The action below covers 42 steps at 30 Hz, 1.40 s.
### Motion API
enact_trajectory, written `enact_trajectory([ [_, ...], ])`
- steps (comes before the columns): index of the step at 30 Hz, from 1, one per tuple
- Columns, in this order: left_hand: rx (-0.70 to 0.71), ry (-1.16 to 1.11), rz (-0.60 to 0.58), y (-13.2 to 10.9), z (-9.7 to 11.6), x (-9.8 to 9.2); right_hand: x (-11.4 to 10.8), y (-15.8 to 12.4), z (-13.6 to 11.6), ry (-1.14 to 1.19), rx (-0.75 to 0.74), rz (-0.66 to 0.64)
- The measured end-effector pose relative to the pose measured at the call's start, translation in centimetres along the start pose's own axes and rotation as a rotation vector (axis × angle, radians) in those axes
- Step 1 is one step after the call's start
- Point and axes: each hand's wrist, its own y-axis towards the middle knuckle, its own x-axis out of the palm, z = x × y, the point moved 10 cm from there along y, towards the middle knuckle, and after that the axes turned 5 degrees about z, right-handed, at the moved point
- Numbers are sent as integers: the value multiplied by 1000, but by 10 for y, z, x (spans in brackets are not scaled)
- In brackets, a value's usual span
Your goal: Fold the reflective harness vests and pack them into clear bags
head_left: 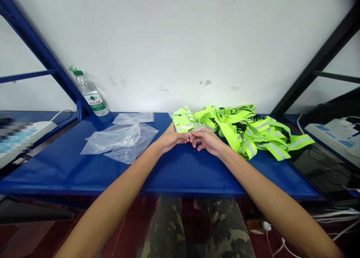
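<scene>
A clear zip bag (pixel 184 122) with folded neon-yellow reflective strap inside is held between both hands above the blue table. My left hand (pixel 171 138) grips the bag's left side, fingers closed around its near edge. With thumb and fingers pinched, my right hand (pixel 206 140) holds the right end of the bag's red-lined seal edge. To the right lies a loose heap of neon-yellow reflective straps (pixel 253 130) with black buckles. Several flat clear zip bags (pixel 120 138) overlap on the table left of my hands.
A water bottle (pixel 91 95) with a green cap leans against the white wall at the back left. Blue and black slanted frame bars flank the blue table (pixel 70 171). Dark flat panel (pixel 323 168), cables and white devices (pixel 334 132) are at the right.
</scene>
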Motion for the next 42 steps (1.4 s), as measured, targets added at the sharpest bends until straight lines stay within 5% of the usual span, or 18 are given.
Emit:
enact_trajectory([
  [32, -32, 13, 133, 2, -3, -8, -50, 9, -4, 70, -36, 332],
  [38, 58, -13, 236, 1, -1, -14, -38, 13, 2, 89, -38, 202],
  [42, 60, 4, 166, 0, 0, -7, -36, 13, 3, 87, -41, 190],
])
